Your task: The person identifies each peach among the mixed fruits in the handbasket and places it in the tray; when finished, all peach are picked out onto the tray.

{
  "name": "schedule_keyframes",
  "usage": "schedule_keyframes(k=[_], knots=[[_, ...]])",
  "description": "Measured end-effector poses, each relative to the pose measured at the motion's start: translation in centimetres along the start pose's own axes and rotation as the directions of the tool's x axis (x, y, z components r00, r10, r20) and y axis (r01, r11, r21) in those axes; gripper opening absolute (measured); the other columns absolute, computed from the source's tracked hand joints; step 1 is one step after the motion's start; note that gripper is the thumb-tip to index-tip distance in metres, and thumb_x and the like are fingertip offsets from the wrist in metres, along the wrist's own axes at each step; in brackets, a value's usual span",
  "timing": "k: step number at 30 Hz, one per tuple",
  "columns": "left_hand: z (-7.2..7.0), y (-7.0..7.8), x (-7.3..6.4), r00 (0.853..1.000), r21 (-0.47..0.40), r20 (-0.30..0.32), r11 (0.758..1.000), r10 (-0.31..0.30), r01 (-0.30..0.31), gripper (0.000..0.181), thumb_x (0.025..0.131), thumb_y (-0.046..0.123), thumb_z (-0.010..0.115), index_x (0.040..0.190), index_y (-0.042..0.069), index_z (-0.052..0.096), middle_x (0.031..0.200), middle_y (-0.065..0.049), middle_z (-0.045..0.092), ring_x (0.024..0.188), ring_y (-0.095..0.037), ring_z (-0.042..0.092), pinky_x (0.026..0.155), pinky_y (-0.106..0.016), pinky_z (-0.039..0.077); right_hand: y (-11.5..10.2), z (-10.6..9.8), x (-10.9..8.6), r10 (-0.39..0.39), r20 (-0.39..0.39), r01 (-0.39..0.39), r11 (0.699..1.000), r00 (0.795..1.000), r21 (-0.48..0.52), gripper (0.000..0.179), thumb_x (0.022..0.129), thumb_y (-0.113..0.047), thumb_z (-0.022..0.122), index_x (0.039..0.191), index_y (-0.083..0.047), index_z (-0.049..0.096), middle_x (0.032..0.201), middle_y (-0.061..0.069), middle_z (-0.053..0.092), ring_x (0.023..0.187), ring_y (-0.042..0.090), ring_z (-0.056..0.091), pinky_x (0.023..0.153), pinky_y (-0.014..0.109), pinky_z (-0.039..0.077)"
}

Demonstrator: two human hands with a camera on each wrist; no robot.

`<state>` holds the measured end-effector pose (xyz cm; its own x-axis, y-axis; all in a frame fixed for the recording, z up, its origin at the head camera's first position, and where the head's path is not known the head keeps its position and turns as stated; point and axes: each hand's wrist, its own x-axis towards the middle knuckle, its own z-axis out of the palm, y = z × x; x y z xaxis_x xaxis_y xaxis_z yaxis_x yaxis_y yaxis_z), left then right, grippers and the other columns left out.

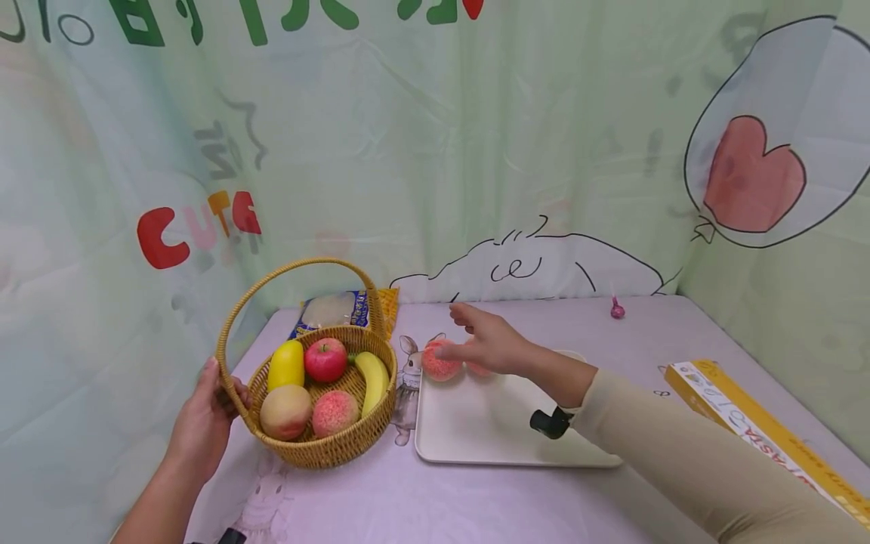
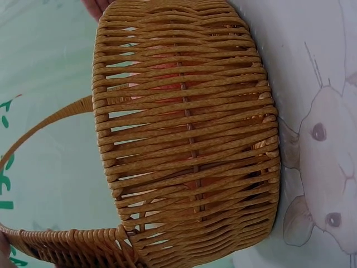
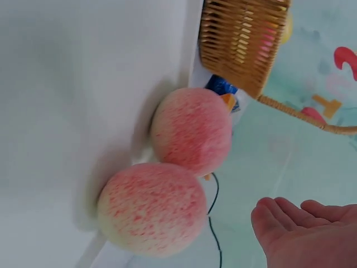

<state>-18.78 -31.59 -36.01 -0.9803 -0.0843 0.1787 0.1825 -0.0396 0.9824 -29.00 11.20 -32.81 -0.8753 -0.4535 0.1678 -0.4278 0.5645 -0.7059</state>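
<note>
Right hand (image 1: 492, 344) above two peaches (image 3: 153, 209), apart.

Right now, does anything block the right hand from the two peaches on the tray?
Nothing visible does; the right wrist view shows only a clear gap between the right hand and both peaches.

Fruit (image 1: 325, 361) in basket (image 1: 329, 455), peaches (image 3: 151, 211) on tray (image 1: 503, 425)

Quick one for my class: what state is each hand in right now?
Left hand: holding the wicker basket by its handle.
Right hand: open, holding nothing.
</note>
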Motion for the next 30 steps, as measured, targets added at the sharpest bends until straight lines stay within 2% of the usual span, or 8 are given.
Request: schedule_keyframes(k=[8, 14, 20, 30], knots=[[-0.1, -0.1, 0.0, 1.0, -0.024, 0.016, 1.0, 0.014, -0.014, 0.042, 0.112, 0.051, 0.029, 0.099, 0.019, 0.052, 0.086, 0.007, 0.057, 0.084, -0.014, 0.055, 0.087, -0.025, 0.044, -2.4, 0.0, 0.6, -0.01, 0.026, 0.011, 0.999, 1.0, -0.034, 0.086, 0.088, -0.048, 0.079, 0.153, -0.002, 0.045, 0.145, 0.016, 0.061, 0.134, 0.034, 0.059, 0.113, 0.048, 0.044], [0.0, 0.0, 0.0, 1.0, -0.031, 0.015, 1.0, 0.003, -0.003, 0.04, 0.112, 0.051, 0.03, 0.102, 0.018, 0.05, 0.086, 0.006, 0.057, 0.084, -0.013, 0.055, 0.087, -0.025, 0.044, -3.7, 0.4, 1.1, -0.01, 0.075, 0.013, 0.999, 0.997, -0.036, 0.085, 0.087, -0.05, 0.079, 0.15, -0.001, 0.048, 0.142, 0.015, 0.063, 0.131, 0.031, 0.061, 0.111, 0.045, 0.047], [0.0, 0.0, 0.1, 1.0, -0.032, 0.014, 0.999, 0.004, -0.003, 0.04, 0.112, 0.051, 0.031, 0.101, 0.019, 0.052, 0.085, 0.007, 0.058, 0.084, -0.013, 0.056, 0.088, -0.025, 0.044, -4.5, 1.2, 1.8, -0.021, 0.119, 0.027, 0.998, 0.993, -0.05, 0.075, 0.087, -0.049, 0.079, 0.142, -0.003, 0.057, 0.134, 0.013, 0.067, 0.124, 0.029, 0.064, 0.106, 0.044, 0.05], [-0.1, -0.1, 0.3, 1.0, -0.021, 0.013, 1.0, -0.007, 0.008, 0.042, 0.112, 0.05, 0.029, 0.101, 0.017, 0.053, 0.085, 0.006, 0.058, 0.085, -0.014, 0.056, 0.088, -0.025, 0.043, -6.5, 2.2, 3.2, -0.023, 0.192, 0.055, 0.985, 0.981, -0.162, 0.072, 0.086, -0.056, 0.078, 0.136, -0.007, 0.064, 0.125, 0.006, 0.072, 0.118, 0.02, 0.066, 0.104, 0.038, 0.051]])
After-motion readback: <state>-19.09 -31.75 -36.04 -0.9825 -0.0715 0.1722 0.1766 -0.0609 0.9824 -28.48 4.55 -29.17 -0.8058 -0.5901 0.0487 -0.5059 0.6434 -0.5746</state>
